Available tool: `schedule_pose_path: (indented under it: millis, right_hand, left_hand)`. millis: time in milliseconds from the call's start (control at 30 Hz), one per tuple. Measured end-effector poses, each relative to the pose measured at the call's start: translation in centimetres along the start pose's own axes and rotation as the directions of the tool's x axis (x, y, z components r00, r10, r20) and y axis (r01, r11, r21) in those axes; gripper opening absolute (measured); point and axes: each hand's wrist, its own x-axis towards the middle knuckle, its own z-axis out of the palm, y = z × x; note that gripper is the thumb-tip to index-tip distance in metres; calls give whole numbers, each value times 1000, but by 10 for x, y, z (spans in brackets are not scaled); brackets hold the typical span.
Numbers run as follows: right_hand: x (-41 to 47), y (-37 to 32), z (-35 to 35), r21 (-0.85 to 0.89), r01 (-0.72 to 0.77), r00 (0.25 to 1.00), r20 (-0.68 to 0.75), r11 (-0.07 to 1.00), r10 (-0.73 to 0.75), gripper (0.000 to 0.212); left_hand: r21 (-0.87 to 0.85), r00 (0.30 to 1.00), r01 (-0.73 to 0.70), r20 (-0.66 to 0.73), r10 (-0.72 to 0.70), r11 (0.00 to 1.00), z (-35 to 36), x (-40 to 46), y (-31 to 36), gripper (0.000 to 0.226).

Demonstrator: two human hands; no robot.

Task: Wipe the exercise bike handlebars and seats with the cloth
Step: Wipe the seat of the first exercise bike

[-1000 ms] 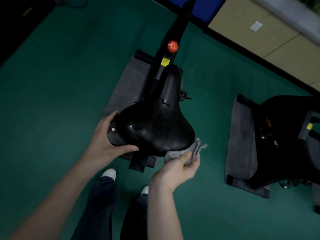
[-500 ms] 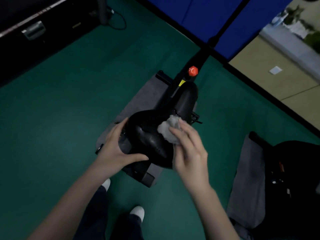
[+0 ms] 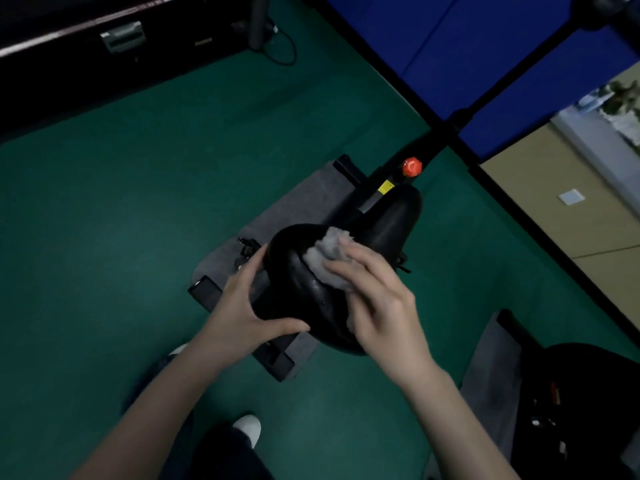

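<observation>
- Green floor [image 3: 104, 237]: your exercise bike stands here on a grey mat [image 3: 298, 202], a second mat and dark machine at your right.
- Black seat [image 3: 381, 220]: it sits mid-frame, wide end toward you.
- Your left hand [image 3: 242, 306]: fingers and thumb clasp the seat's rear left edge.
- Your right hand [image 3: 377, 299]: fingers lie straight, pressing the cloth down.
- Grey cloth [image 3: 325, 254]: bunched on the seat's top.
</observation>
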Motion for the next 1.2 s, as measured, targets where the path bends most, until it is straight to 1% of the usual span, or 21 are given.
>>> schedule_pose_path:
  millis: [33,100,167,200,267,333,433,500,633,700,767,833,933,1000,1067,1133,1200]
  right_hand:
    - [-1,8,-5,-30,0,1000,-25,1000,-1,30]
    - [7,21,-8,-72,-93,988,-131,993,83,31]
    - [22,22,-3,-44,-202,957,-223,978,187,33]
    - [29,16,3,-17,-217,949,-239,976,206,34]
    - [34,1,14,32,-154,967,-201,988,157,36]
    - [25,-10,17,45,-54,993,-107,998,59,36]
    - [2,-3,4,40,48,999,-7,998,-48,34]
    - [-9,6,-6,23,65,998,-6,998,-65,32]
    - [-5,1,2,32,-16,993,-117,999,19,37]
    - [-2,-5,8,58,20,993,-114,998,-14,37]
    - [-8,-6,8,65,132,990,-46,989,-130,37]
    - [-18,-2,3,82,246,968,28,966,-249,33]
    - [-17,0,-3,94,353,924,121,931,-363,30]
    - [3,-4,2,89,397,889,208,913,-407,32]
    - [30,-13,11,74,419,857,296,905,-421,34]
    - [54,-20,19,80,422,823,383,903,-418,35]
    - [65,-23,19,123,425,766,480,897,-428,35]
  left_hand:
    - [-4,1000,-2,-5,2,1000,4,-3,3,110]
    - [-2,1000,1,-25,-1,1000,9,-5,6,108]
    - [-4,999,-1,-50,1,1000,10,-5,6,109]
    - [-9,998,-4,-63,3,1000,10,-5,5,110]
    - [-33,996,-28,-83,25,999,12,-7,5,109]
    - [-78,993,-47,-111,38,996,17,-12,6,106]
    - [-127,983,-27,-183,3,992,27,-21,4,106]
    - [-174,978,-5,-208,-32,985,34,-27,1,107]
    - [-269,970,14,-229,-78,963,47,-34,2,94]
    - [-313,965,17,-242,-97,950,55,-36,1,92]
    - [-372,963,17,-242,-115,928,63,-38,0,89]
    - [-442,966,5,-228,-118,897,71,-40,-2,85]
    - [-544,968,-20,-220,-120,839,81,-41,-3,75]
    - [-605,960,-19,-232,-154,796,86,-42,-3,65]
    - [-644,952,-18,-245,-184,765,90,-42,-3,58]
    - [-664,943,-20,-262,-207,748,94,-43,-4,57]
    - [-698,936,-20,-265,-231,716,96,-44,-4,55]
